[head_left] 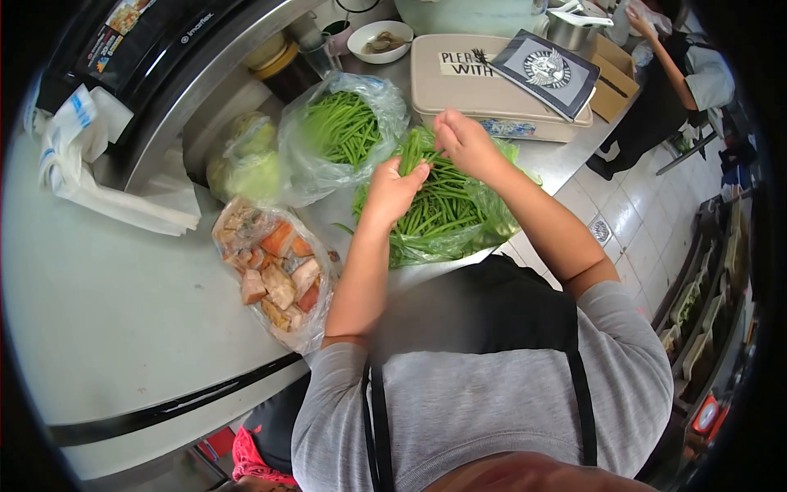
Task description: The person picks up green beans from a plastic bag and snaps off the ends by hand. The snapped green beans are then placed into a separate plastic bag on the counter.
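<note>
My left hand [395, 193] is closed around a small bunch of green beans [416, 150], which stick up past the thumb. Close by on the right, my right hand [467, 146] has its fingers pinched together at the ends of these beans. Both hands are over an open clear plastic bag [492, 220] filled with loose green beans [443, 205]. Behind it to the left stands a second plastic bag [392, 98] with cut green beans [344, 127] inside.
A bag of meat chunks [279, 275] lies left of my forearm, below a bag of pale green vegetables [250, 160]. At the back are a lidded beige box [447, 90] with a notebook [545, 72] on it and a white bowl [381, 41]. Another person [672, 78] stands at upper right.
</note>
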### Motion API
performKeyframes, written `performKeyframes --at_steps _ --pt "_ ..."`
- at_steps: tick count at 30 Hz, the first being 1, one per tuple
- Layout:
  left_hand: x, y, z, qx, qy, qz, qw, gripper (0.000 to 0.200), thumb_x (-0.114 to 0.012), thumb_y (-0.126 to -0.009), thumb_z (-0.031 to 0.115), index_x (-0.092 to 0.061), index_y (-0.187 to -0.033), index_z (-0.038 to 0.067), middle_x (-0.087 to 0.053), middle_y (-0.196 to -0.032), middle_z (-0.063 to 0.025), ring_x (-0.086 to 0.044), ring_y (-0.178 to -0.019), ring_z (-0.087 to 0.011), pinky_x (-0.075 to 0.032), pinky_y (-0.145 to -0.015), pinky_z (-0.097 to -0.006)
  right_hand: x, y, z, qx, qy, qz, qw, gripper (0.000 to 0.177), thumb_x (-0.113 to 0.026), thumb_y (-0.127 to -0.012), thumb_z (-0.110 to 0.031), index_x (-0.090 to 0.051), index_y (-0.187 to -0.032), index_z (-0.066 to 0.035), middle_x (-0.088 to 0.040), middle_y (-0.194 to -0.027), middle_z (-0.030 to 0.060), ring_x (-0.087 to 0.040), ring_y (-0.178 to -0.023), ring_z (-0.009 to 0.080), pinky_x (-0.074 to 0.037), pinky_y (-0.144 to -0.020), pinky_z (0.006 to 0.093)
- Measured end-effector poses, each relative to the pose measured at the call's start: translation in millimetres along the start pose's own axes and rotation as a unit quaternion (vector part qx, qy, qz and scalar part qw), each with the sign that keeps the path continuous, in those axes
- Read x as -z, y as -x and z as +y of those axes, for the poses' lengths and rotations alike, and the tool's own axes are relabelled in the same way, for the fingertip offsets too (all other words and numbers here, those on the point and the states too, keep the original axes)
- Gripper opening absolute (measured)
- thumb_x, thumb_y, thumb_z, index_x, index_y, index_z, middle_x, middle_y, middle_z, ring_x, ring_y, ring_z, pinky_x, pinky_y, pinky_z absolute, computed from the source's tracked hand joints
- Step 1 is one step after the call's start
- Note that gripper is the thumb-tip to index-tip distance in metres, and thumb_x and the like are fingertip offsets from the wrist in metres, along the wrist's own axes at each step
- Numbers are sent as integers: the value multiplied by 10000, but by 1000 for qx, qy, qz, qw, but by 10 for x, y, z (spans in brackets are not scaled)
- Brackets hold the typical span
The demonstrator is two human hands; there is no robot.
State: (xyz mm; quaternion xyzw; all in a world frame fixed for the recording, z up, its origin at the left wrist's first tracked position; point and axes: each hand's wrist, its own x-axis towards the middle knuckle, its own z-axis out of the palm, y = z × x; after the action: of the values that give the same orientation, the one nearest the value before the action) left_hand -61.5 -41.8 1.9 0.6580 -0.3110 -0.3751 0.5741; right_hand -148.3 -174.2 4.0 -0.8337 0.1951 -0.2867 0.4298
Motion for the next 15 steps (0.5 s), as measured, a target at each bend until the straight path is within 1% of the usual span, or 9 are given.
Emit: performKeyframes --at_steps 1,3,4,6,7,10,13,15 --pt "38 -20 -18 -14 -23 16 1000 177 -567 -733 136 -572 -837 -7 -581 -713 -26 -494 -603 -98 -405 -564 -258 45 12 -18 -21 -19 -46 999 219 -482 -788 -235 -498 -769 -18 -563 -661 150 -550 -639 315 -427 -572 387" --pt "124 -52 -39 -40 -67 44 996 185 -567 -733 144 -575 -838 -8 -583 -708 -29 -496 -600 -100 -405 -562 -259 126 65 -99 60 131 -49 988 209 -495 -773 -246 -505 -763 -38 -561 -648 145 -549 -627 312 -430 -564 389" --pt "151 -55 -29 -43 -85 50 994 186 -566 -733 144 -576 -839 -9 -584 -702 -36 -497 -603 -99 -405 -567 -259 154 84 -112 99 205 -50 972 204 -501 -766 -252 -509 -760 -48 -560 -642 143 -548 -621 311 -431 -560 390" --pt "183 -52 13 -48 -121 61 990 187 -563 -733 143 -579 -841 -10 -584 -688 -49 -498 -610 -98 -407 -577 -259 155 56 -42 162 275 -78 945 195 -505 -758 -258 -514 -750 -63 -559 -634 131 -548 -617 303 -431 -550 397" --pt "180 -55 16 -62 -143 64 986 193 -556 -731 148 -576 -836 -13 -589 -676 -86 -522 -606 -133 -413 -584 -277 147 52 -29 193 307 -92 927 191 -507 -753 -261 -516 -745 -70 -559 -630 125 -549 -615 299 -431 -545 401" --pt "181 -39 51 -93 -184 64 976 202 -551 -728 152 -571 -840 -15 -591 -683 -118 -545 -610 -181 -417 -593 -297 160 76 -157 154 269 -79 947 171 -512 -745 -252 -514 -725 -82 -551 -619 111 -545 -602 296 -426 -530 406" --pt "202 15 133 -100 -280 78 952 211 -548 -727 163 -567 -832 -18 -588 -692 -141 -553 -616 -219 -419 -597 -310 129 1 -83 184 274 -65 942 159 -510 -748 -240 -508 -722 -83 -541 -633 124 -538 -608 305 -416 -526 412" --pt "250 -4 84 -95 -251 62 961 201 -551 -730 153 -568 -839 -16 -593 -693 -115 -553 -618 -206 -420 -599 -306 79 -14 -33 199 238 -76 948 154 -499 -770 -205 -503 -709 -63 -538 -622 100 -532 -587 269 -410 -517 366"
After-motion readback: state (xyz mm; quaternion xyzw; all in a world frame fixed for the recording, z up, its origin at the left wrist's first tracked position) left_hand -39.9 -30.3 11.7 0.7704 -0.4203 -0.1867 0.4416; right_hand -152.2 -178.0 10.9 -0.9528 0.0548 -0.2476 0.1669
